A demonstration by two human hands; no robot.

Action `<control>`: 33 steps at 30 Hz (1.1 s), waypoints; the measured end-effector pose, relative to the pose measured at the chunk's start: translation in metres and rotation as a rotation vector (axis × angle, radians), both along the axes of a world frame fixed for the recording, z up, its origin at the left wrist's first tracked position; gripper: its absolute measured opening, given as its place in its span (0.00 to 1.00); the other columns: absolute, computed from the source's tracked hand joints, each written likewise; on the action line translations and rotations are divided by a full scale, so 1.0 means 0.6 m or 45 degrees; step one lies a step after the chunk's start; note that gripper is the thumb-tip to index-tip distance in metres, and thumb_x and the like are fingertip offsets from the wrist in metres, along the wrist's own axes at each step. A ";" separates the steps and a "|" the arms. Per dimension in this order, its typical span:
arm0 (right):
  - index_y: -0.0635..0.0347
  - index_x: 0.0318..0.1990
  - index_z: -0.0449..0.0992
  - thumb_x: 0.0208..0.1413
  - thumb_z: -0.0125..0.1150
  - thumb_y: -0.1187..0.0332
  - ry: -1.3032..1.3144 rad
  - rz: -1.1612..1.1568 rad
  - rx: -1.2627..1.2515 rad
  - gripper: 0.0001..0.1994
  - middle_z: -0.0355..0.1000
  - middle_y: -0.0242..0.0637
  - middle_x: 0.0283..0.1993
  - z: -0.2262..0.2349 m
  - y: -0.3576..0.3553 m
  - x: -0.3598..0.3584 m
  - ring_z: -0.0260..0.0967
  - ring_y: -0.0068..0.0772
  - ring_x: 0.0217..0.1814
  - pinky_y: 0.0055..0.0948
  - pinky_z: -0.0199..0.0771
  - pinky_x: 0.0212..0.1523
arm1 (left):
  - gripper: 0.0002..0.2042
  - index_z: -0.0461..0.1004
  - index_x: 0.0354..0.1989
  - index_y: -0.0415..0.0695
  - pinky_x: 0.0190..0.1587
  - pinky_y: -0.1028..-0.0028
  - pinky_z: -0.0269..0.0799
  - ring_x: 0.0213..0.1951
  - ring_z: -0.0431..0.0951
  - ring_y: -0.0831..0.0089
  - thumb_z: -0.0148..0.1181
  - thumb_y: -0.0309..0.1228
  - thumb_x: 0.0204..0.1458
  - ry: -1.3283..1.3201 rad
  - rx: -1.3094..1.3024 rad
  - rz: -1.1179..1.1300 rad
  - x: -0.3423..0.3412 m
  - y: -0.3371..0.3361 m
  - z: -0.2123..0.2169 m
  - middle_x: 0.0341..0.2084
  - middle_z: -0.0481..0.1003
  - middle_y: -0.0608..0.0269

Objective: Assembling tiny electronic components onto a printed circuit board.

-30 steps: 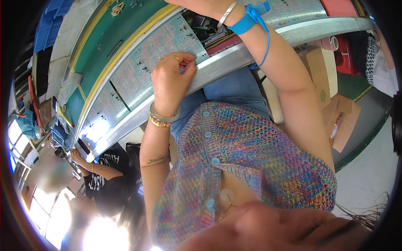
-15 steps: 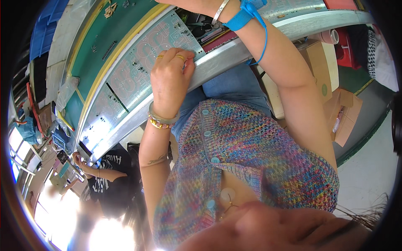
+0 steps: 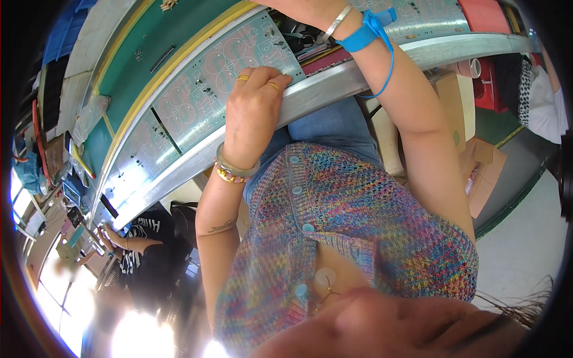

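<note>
My left hand [image 3: 255, 107], with two rings and bracelets, rests at the near edge of a grey printed circuit board [image 3: 218, 65]. Its fingers are bent and pressed together; anything within them is hidden. Small dark components stand on the board, which shows pale circle outlines. A metal rail [image 3: 322, 85] runs along the board's near side. My right arm reaches over the rail, with a silver bangle and a blue wrist strap [image 3: 361, 39]. Only the base of my right hand [image 3: 292, 5] shows at the upper edge; its fingers are out of the picture.
Another circuit board [image 3: 134, 158] lies farther left along the rail. Dark parts and a maroon strip [image 3: 325, 64] fill the gap at the right. Loose components lie on the green surface [image 3: 134, 62] beyond. A co-worker [image 3: 146, 256] sits at lower left; cardboard boxes [image 3: 484, 170] stand at right.
The whole view has shifted a little. My left hand appears slightly farther right, still at the board's near edge. My right hand remains cut off by the upper edge.
</note>
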State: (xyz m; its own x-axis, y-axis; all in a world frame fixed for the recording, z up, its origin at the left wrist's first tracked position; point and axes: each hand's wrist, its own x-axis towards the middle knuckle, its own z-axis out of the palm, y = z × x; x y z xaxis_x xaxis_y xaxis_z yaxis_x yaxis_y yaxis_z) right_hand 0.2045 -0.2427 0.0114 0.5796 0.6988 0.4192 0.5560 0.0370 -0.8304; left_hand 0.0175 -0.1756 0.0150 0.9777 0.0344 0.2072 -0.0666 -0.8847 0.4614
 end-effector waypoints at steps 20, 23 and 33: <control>0.57 0.33 0.73 0.49 0.61 0.72 -0.238 0.329 -0.456 0.05 0.71 0.33 0.31 -0.023 -0.094 -0.117 0.69 0.37 0.35 0.32 0.69 0.37 | 0.14 0.76 0.45 0.41 0.49 0.67 0.64 0.43 0.73 0.62 0.61 0.23 0.48 -0.152 0.149 0.696 -0.202 0.122 -0.008 0.40 0.76 0.58; 0.58 0.32 0.73 0.48 0.61 0.72 -0.235 0.312 -0.492 0.05 0.71 0.33 0.31 -0.023 -0.096 -0.119 0.69 0.37 0.35 0.32 0.69 0.38 | 0.13 0.76 0.44 0.41 0.49 0.67 0.65 0.43 0.73 0.62 0.61 0.23 0.48 -0.159 0.142 0.692 -0.204 0.125 -0.011 0.39 0.76 0.58; 0.57 0.33 0.77 0.47 0.61 0.73 -0.286 0.427 -0.527 0.05 0.69 0.32 0.36 -0.028 -0.097 -0.122 0.66 0.36 0.40 0.31 0.67 0.42 | 0.13 0.77 0.41 0.42 0.47 0.67 0.65 0.41 0.73 0.62 0.62 0.22 0.44 -0.207 0.079 0.670 -0.199 0.118 -0.018 0.39 0.76 0.61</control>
State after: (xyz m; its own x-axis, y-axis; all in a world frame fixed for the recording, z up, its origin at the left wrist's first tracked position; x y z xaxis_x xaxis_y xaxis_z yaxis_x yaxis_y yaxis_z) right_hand 0.1311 -0.3011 -0.0052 0.2265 0.9610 0.1586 0.7342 -0.0614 -0.6761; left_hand -0.1018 -0.1049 0.0043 0.7868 0.4927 0.3716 0.3259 -0.8431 0.4278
